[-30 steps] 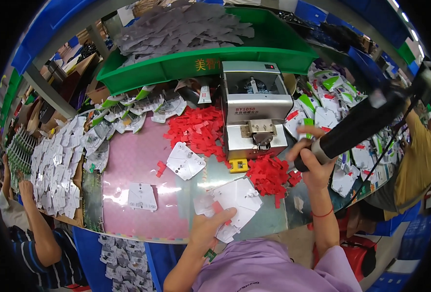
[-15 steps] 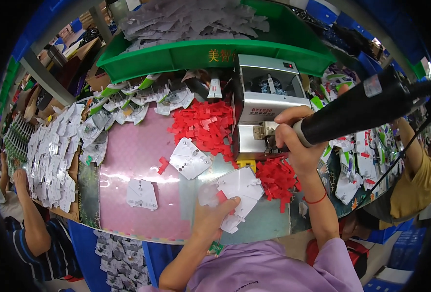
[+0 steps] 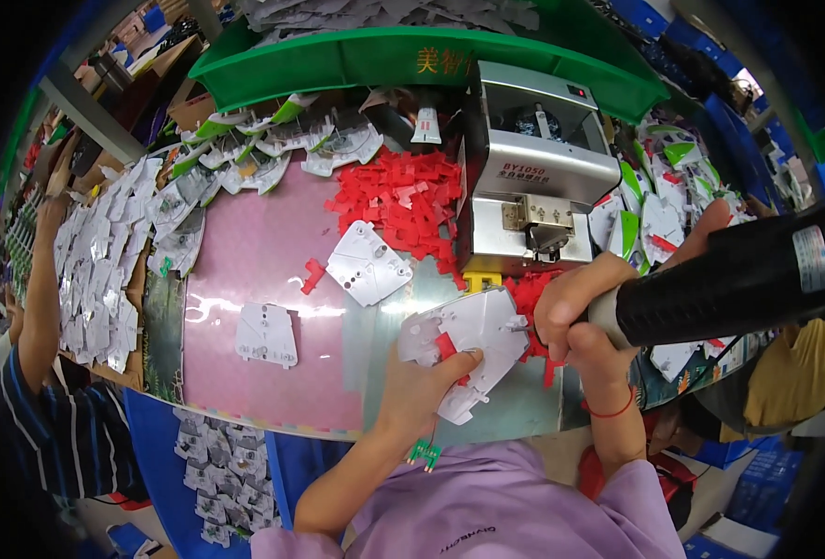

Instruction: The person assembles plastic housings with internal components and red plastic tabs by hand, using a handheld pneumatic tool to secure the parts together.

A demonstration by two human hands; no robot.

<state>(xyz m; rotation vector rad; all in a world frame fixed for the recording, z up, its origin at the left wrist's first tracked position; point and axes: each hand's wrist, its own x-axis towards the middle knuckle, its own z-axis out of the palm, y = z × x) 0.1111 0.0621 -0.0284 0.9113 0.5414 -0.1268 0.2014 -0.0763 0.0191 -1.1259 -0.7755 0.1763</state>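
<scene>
My left hand [image 3: 422, 387] holds a white plastic panel [image 3: 487, 326] low over the near edge of the table. Its thumb presses a small red plastic piece [image 3: 446, 347] against the panel. My right hand [image 3: 594, 317] is wrapped round a black electric screwdriver [image 3: 724, 289], its front end pointing left to the panel's right edge. Fingers hide the tip, so contact cannot be made out. Below my left wrist hangs a small green circuit board [image 3: 423, 454]. Another white panel [image 3: 368, 263] lies just beyond, beside a loose red piece [image 3: 313, 276].
A silver screw feeder [image 3: 538, 158] stands behind my hands, a heap of red pieces [image 3: 398, 200] at its left. Farther back is a green bin [image 3: 338, 61] of grey-white parts. A single panel [image 3: 266, 334] lies on the pink mat; stacked white parts [image 3: 105, 270] stand left, near another person's arm [image 3: 44, 279].
My right hand has brought the screwdriver away from the feeder's front, nearer me and toward the held panel. My left hand still grips the panel and red piece. The view has shifted slightly.
</scene>
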